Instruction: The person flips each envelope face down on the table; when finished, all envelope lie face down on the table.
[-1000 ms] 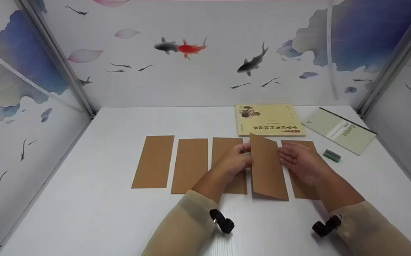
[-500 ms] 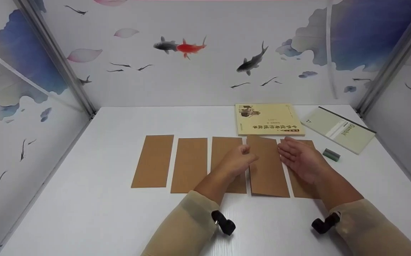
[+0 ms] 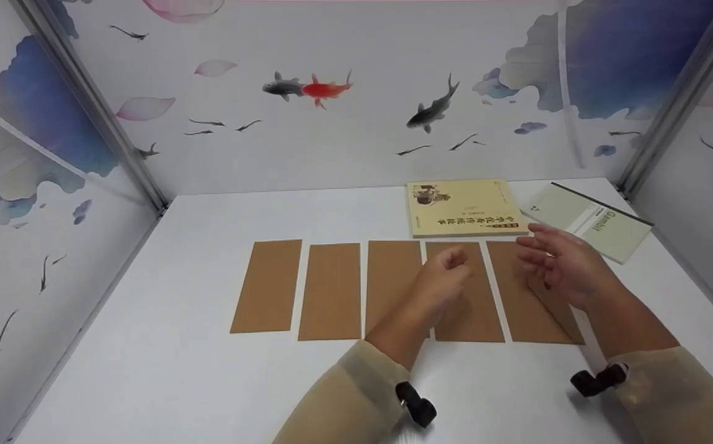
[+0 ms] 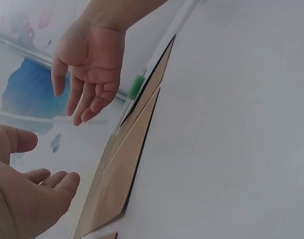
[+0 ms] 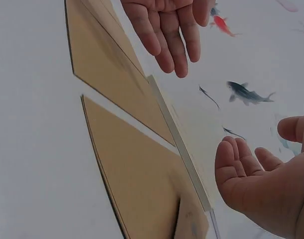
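Note:
Several brown cardboard rectangles lie side by side in a row on the white table. My left hand hovers over the fourth card from the left, its fingers loosely bent and nothing in them. Over the rightmost card is my right hand, palm turned inward and fingers relaxed. A dark slanting line runs across that card's right part below the hand. In the left wrist view the right hand hangs above the cards, holding nothing. Both cards nearest the hands lie flat or nearly so.
A yellow book lies behind the row, with a pale green notebook to its right. A small green block shows in the left wrist view; my right hand hides it from the head view. Printed panels wall the table in.
The fourth card, standing half folded between my hands earlier, has come down flat. Both hands have let it be and shifted right, the right one reaching the last card's right side.

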Motion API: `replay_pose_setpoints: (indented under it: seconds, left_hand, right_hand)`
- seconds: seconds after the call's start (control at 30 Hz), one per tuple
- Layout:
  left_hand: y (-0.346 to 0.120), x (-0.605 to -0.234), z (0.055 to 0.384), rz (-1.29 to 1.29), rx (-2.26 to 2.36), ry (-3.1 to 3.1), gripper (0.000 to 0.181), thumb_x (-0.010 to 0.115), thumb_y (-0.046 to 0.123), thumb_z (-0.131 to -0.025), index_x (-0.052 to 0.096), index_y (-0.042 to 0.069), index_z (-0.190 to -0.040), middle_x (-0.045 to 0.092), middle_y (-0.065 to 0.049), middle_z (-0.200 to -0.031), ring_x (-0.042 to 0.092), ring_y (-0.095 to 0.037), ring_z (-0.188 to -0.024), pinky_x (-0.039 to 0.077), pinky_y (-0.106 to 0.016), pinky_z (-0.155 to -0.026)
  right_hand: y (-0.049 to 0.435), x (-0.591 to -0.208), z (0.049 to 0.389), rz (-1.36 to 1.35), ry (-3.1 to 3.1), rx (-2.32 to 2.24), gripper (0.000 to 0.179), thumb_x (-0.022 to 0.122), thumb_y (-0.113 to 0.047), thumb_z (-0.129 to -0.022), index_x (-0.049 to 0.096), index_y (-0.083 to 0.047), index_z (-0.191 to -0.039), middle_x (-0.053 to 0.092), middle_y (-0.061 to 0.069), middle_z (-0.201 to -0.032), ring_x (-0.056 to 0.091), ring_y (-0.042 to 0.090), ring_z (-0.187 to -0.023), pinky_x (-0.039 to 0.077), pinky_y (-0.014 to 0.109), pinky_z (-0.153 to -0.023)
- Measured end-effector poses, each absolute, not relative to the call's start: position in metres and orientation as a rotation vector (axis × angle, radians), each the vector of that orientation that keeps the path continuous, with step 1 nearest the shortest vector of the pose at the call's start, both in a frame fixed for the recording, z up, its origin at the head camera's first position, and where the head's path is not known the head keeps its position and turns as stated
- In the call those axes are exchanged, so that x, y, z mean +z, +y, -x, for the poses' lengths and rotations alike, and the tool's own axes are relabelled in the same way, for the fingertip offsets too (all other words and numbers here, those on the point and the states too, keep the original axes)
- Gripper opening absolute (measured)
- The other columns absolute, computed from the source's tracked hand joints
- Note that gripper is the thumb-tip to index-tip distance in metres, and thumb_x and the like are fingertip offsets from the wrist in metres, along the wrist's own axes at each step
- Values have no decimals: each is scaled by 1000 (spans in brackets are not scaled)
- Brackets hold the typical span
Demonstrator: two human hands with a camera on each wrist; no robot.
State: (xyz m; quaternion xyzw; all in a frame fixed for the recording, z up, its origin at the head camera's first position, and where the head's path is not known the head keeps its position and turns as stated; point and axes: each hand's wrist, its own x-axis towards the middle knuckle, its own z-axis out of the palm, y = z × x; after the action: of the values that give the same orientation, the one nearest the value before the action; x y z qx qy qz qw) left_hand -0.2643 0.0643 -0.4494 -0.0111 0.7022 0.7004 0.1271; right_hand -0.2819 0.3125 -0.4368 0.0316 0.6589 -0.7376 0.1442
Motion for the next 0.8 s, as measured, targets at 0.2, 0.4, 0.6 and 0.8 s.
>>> replay_pose_setpoints:
  seconds: [0.2,0.4,0.6,0.8]
  left_hand:
    - [99,-446,255,50,2067,2028,48,66,16,-103,60,13,-151,64,-2,-152,57,-20,-146,45,-41,-124]
    - [127,-447,242,-19,2039,2015,45,62,22,-106,59,18,-151,64,6,-149,56,-15,-146,48,-36,-121]
    - [133,-453,239,0,1948,2050,54,61,20,-104,52,19,-158,57,8,-157,50,-16,-152,45,-38,-124]
    - [129,-457,241,43,1910,2040,56,62,18,-103,52,16,-158,57,1,-160,51,-19,-152,44,-41,-126]
  right_hand:
    - [355,-440,271,-42,2048,-1986,66,56,-48,-110,35,-14,-163,75,-13,-123,73,7,-113,62,24,-95]
    - [400,-448,266,26,1971,-1955,24,52,-36,-114,60,-29,-136,78,-9,-127,75,9,-116,63,26,-96]
    - [416,-450,268,39,1855,-1968,26,49,-35,-115,68,-30,-131,78,1,-133,76,16,-122,62,32,-100]
    - [418,-452,267,-52,1820,-1952,25,50,-40,-114,69,-31,-128,78,3,-131,76,19,-121,62,35,-102]
